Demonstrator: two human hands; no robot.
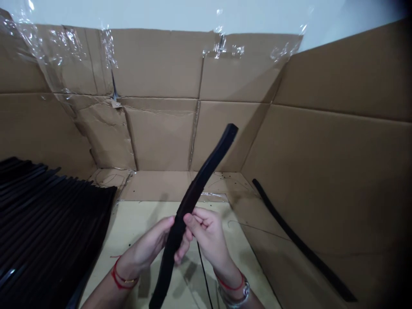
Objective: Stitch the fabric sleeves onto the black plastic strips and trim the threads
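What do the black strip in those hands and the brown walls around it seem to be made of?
The black strip looks like matte rubber or foam, judging by its dull surface and soft curve. The brown walls look like cardboard, with fold creases and glossy clear tape.

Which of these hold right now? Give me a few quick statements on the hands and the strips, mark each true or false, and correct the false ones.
1. The left hand and the right hand both grip one black rubber strip. True.
2. The stack of black strips lies on the right of the view. False: the stack of black strips lies on the left; a single strip lies on the right.
3. A metal band sits on the right wrist. True.
4. A co-worker's hand reaches in from the right. False: only the person's own two hands show.
5. Wooden planks line the walls. False: cardboard panels line them.
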